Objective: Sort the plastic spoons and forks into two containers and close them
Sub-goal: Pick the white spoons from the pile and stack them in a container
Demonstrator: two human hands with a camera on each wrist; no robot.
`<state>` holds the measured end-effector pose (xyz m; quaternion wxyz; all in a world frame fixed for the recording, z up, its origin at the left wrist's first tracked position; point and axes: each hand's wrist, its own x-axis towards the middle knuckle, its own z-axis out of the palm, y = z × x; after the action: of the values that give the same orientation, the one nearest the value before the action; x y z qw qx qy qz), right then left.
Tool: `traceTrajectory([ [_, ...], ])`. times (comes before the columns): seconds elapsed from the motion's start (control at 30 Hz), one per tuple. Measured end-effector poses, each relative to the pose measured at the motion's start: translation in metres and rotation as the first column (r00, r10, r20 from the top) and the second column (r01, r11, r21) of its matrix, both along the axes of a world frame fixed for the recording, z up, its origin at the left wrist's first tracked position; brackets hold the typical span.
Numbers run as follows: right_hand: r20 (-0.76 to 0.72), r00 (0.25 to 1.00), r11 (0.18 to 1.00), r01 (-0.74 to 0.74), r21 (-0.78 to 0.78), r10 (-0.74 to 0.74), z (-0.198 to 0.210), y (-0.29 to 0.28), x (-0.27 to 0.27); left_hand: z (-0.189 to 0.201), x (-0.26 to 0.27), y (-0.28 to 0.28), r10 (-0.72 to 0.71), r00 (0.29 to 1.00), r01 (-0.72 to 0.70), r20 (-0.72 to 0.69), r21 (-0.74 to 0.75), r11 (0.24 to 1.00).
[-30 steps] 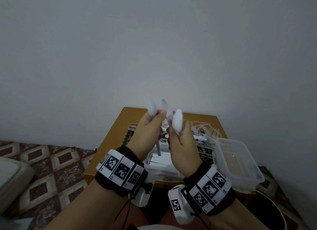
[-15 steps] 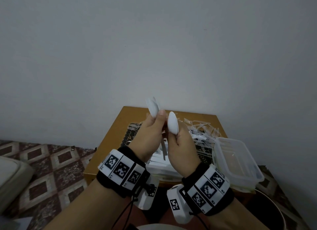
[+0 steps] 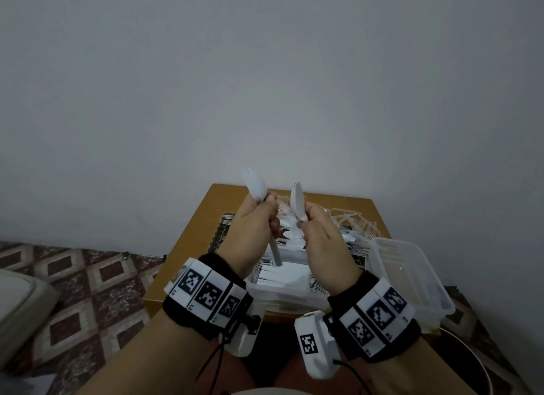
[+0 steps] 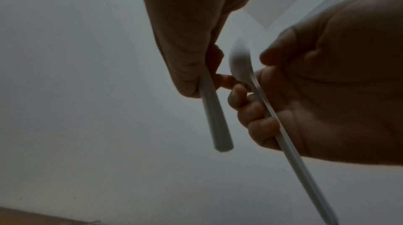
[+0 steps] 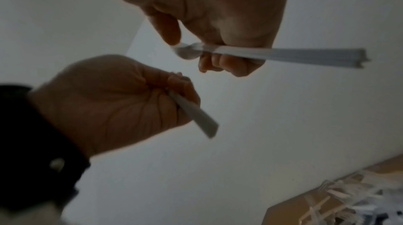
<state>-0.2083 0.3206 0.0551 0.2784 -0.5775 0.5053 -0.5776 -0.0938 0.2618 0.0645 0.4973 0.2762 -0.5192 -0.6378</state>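
My left hand (image 3: 259, 218) is raised above the table and grips a white plastic utensil (image 3: 255, 185) by its handle. Its head points up and is too blurred to tell spoon from fork. In the left wrist view its handle (image 4: 216, 125) sticks out below the fist (image 4: 189, 47). Just to the right, my right hand (image 3: 313, 225) grips white spoons (image 3: 298, 200), bowl up. The right wrist view shows several stacked handles (image 5: 283, 54) in that hand (image 5: 222, 22). Below the hands, a clear container (image 3: 265, 294) holds stacked white cutlery. An empty clear container (image 3: 412, 280) stands at the right.
A loose heap of white forks and spoons (image 3: 353, 226) lies on a dark patterned mat on the small wooden table (image 3: 203, 218), which stands against a plain wall. Patterned floor tiles (image 3: 88, 277) spread to the left, and a round rim (image 3: 477, 353) shows at lower right.
The two hands, close together half a second ago, have drawn slightly apart. The utensil heads now stand separated, one in each hand.
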Motion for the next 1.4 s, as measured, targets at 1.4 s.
traceTrajectory([
  [1.4, -0.371, 0.929, 0.981, 0.068, 0.182, 0.004, 0.011, -0.029, -0.065, -0.019, -0.013, -0.049, 0.284, 0.485, 0.593, 0.827, -0.55, 0.587],
])
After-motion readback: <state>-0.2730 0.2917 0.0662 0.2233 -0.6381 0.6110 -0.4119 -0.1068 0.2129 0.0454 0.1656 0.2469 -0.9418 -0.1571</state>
